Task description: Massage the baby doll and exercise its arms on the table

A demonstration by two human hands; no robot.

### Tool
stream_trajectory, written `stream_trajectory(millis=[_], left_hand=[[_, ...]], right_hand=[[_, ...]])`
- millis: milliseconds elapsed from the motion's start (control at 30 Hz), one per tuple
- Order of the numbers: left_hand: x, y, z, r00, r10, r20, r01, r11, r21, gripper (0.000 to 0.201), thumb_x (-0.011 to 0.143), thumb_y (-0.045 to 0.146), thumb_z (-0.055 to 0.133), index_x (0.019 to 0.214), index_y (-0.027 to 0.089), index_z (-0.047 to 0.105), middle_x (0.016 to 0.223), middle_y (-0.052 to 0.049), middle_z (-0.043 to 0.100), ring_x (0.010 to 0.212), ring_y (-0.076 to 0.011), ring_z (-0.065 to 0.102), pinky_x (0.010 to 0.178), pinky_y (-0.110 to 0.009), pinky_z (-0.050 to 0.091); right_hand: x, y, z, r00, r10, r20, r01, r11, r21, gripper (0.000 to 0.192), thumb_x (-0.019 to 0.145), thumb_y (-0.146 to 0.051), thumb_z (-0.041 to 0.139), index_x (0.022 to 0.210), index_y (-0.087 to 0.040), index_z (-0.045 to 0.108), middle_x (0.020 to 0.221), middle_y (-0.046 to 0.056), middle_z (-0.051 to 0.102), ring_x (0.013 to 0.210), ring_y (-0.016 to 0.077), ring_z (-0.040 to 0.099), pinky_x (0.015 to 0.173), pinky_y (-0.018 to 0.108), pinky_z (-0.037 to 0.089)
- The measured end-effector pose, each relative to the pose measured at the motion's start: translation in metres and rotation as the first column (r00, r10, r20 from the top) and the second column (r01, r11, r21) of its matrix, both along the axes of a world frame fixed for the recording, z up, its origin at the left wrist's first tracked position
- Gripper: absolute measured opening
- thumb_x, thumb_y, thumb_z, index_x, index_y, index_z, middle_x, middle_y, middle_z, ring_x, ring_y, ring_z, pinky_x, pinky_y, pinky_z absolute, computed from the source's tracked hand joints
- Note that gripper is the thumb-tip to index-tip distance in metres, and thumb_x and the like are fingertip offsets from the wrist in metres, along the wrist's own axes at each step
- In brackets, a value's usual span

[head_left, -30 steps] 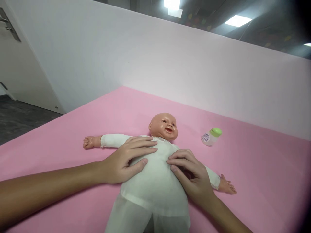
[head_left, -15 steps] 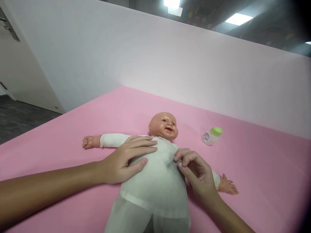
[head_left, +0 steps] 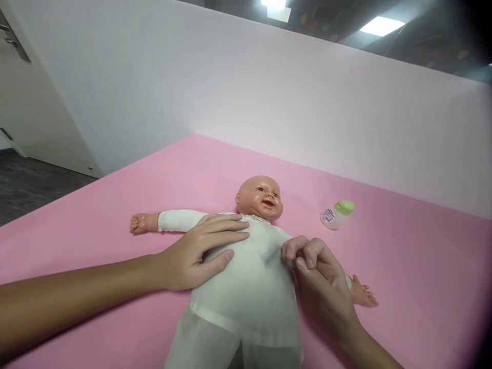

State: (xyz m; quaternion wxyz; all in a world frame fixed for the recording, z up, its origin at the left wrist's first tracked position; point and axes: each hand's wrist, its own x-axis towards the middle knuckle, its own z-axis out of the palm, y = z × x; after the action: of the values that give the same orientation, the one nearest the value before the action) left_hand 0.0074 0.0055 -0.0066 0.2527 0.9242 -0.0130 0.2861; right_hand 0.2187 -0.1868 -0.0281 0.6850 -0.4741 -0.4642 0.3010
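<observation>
A baby doll (head_left: 246,266) in a white outfit is lying on its back, arms spread, in the middle of a pink tabletop (head_left: 403,266), its head pointing toward a pale wall (head_left: 269,97). The left hand (head_left: 196,253) is resting flat and relaxed on the doll's chest, gripping nothing, while the right hand (head_left: 317,279) is curling its fingers (head_left: 303,248) at the doll's shoulder, seemingly pinching the white cloth. 1 small bottle (head_left: 336,214) with a green cap is lying on its side near the doll's head.
</observation>
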Motion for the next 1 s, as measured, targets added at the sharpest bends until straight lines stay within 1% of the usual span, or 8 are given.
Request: stream_trajectory(millis=[100, 233, 433, 567, 767, 1000], left_hand=[[-0.0001, 0.0003, -0.0005, 1.000, 0.001, -0.012, -0.001, 1.000, 0.005, 0.047, 0.101, 0.021, 0.052, 0.147, 0.030, 0.056, 0.152, -0.006, 0.056, 0.145, -0.0315, 0.046, 0.122, -0.056, 0.035], [-0.0001, 0.0002, -0.0001, 1.000, 0.006, -0.022, -0.006, 1.000, 0.003, 0.047, 0.101, 0.022, 0.052, 0.147, 0.030, 0.056, 0.152, -0.006, 0.056, 0.146, -0.0317, 0.045, 0.122, -0.056, 0.035], [-0.0002, 0.0001, 0.0002, 1.000, 0.002, -0.011, -0.002, 1.000, -0.005, 0.046, 0.101, 0.023, 0.052, 0.146, 0.030, 0.057, 0.152, -0.007, 0.056, 0.145, -0.0316, 0.046, 0.122, -0.056, 0.036], [-0.0003, 0.0000, 0.0000, 1.000, 0.006, -0.014, -0.006, 1.000, -0.005, 0.046, 0.101, 0.022, 0.053, 0.146, 0.030, 0.057, 0.152, -0.006, 0.056, 0.145, -0.0312, 0.046, 0.122, -0.055, 0.035], [0.0001, 0.0003, -0.0002, 1.000, 0.001, -0.014, -0.001, 1.000, 0.000, 0.047, 0.101, 0.021, 0.053, 0.147, 0.029, 0.056, 0.152, -0.006, 0.056, 0.145, -0.0305, 0.046, 0.123, -0.054, 0.034], [-0.0003, 0.0001, -0.0002, 1.000, 0.003, -0.019, -0.003, 1.000, 0.000, 0.047, 0.101, 0.021, 0.053, 0.147, 0.029, 0.056, 0.153, -0.006, 0.055, 0.146, -0.0310, 0.044, 0.122, -0.053, 0.035]], right_hand=[[0.0000, -0.0006, -0.0013, 1.000, 0.019, -0.019, -0.019, 1.000, -0.002, 0.021, 0.098, -0.026, 0.062, 0.083, -0.025, 0.046, 0.095, 0.004, 0.056, 0.094, 0.0211, 0.052, 0.080, 0.034, 0.042], [0.0004, 0.0011, -0.0020, 1.000, 0.012, -0.019, -0.011, 1.000, 0.004, 0.025, 0.097, -0.025, 0.063, 0.082, -0.025, 0.043, 0.093, 0.003, 0.056, 0.092, 0.0205, 0.052, 0.078, 0.033, 0.041], [-0.0002, 0.0025, 0.0021, 0.998, -0.019, 0.056, 0.019, 1.000, -0.009, 0.025, 0.097, -0.030, 0.063, 0.083, -0.026, 0.042, 0.091, 0.004, 0.056, 0.089, 0.0213, 0.054, 0.074, 0.034, 0.044], [-0.0002, 0.0032, 0.0032, 0.996, -0.028, 0.081, 0.029, 1.000, -0.004, 0.025, 0.096, -0.031, 0.064, 0.083, -0.026, 0.043, 0.089, 0.004, 0.056, 0.087, 0.0211, 0.054, 0.073, 0.033, 0.045], [-0.0006, 0.0023, 0.0022, 0.998, -0.012, 0.067, 0.013, 1.000, -0.018, 0.023, 0.097, -0.030, 0.063, 0.083, -0.025, 0.046, 0.091, 0.003, 0.057, 0.088, 0.0203, 0.053, 0.074, 0.032, 0.043], [-0.0004, 0.0023, 0.0022, 0.998, 0.003, 0.065, -0.001, 1.000, -0.029, 0.021, 0.097, -0.029, 0.063, 0.084, -0.025, 0.047, 0.092, 0.003, 0.057, 0.088, 0.0201, 0.053, 0.074, 0.031, 0.043]])
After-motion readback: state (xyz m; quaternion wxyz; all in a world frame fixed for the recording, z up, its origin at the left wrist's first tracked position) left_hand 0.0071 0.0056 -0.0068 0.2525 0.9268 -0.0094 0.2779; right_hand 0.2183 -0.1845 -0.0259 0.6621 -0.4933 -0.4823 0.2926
